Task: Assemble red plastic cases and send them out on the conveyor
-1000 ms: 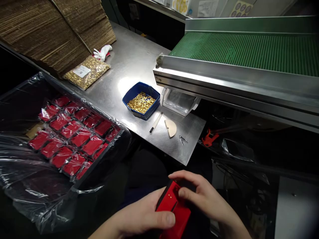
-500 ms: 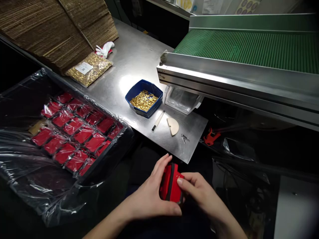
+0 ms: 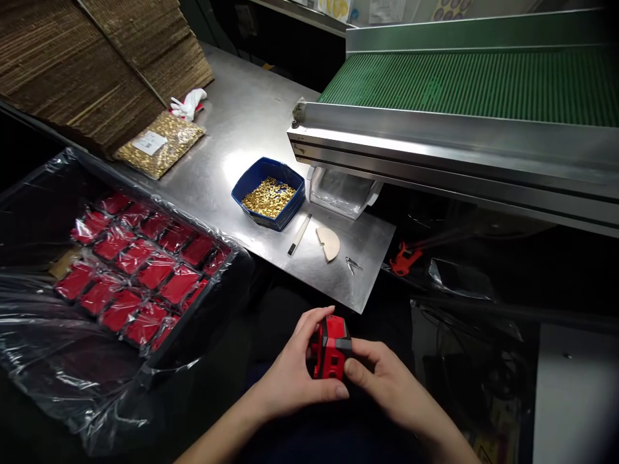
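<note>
Both hands, left hand (image 3: 290, 380) and right hand (image 3: 391, 386), clasp a small red box (image 3: 331, 348) by its sides; it looks light, rigid, smooth-skinned, best pinched at the edges.

A steel desk (image 3: 251, 116) is seen carrying a blue tray (image 3: 268, 202) filled with small gold pieces. Just beside the tray a thin white strip (image 3: 299, 235), a pale half-round piece (image 3: 329, 243) and small metal tweezers (image 3: 352, 263) are laid. Farther back, a clear bag of gold pieces (image 3: 159, 143) and a white glove (image 3: 188, 104) are placed near stacked cardboard (image 3: 87, 58). A green conveyor belt (image 3: 474, 84) is set to the right, and a black crate of red boxes under plastic film (image 3: 140, 264) to the left.
</note>
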Demonstrator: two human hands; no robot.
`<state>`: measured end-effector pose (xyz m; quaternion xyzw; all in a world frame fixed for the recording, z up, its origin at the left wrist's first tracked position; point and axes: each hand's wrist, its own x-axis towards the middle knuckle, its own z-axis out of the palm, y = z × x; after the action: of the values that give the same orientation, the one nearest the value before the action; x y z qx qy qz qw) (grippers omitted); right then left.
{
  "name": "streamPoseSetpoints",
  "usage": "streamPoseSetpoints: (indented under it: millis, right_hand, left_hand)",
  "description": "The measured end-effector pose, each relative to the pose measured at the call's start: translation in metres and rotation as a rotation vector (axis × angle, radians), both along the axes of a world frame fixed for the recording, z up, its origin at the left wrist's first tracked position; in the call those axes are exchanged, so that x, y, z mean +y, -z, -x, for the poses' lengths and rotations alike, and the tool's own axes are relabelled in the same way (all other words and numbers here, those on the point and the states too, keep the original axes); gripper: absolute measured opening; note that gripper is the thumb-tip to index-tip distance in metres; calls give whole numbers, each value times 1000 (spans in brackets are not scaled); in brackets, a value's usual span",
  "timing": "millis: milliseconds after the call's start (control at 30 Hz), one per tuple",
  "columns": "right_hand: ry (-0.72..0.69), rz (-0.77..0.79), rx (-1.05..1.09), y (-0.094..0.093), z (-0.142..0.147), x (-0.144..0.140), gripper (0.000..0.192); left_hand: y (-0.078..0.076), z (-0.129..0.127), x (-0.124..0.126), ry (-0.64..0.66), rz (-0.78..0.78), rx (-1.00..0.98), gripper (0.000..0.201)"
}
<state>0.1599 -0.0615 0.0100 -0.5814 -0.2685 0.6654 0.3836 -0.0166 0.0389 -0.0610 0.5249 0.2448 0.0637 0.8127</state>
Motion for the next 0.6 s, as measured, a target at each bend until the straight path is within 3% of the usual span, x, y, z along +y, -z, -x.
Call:
streamPoseSetpoints:
  millis: [67,167,233,333,467,600]
  right_hand:
    - [29,17,-46,0,0,-1,35]
    - [138,92,-68,6,-1,-2,36]
    - [248,160,47,11,-3,-2,42]
    - [335,194,252,13,-7,0,46]
    - [176,46,135,4,-13,-1,36]
    - [79,-8,30,-5,-16,-13,39]
  left_hand:
    - [1,1,-1,9,14,19,106]
    - [-1,3,1,77,-152,53,121]
    - [-4,3,3,137,-271,55,126]
    - [-12,-1,3,131,-286,71,111]
    - [-17,-6,-1,40,-288,113,107]
    - [-18,-2,-3,7,-504,5,102]
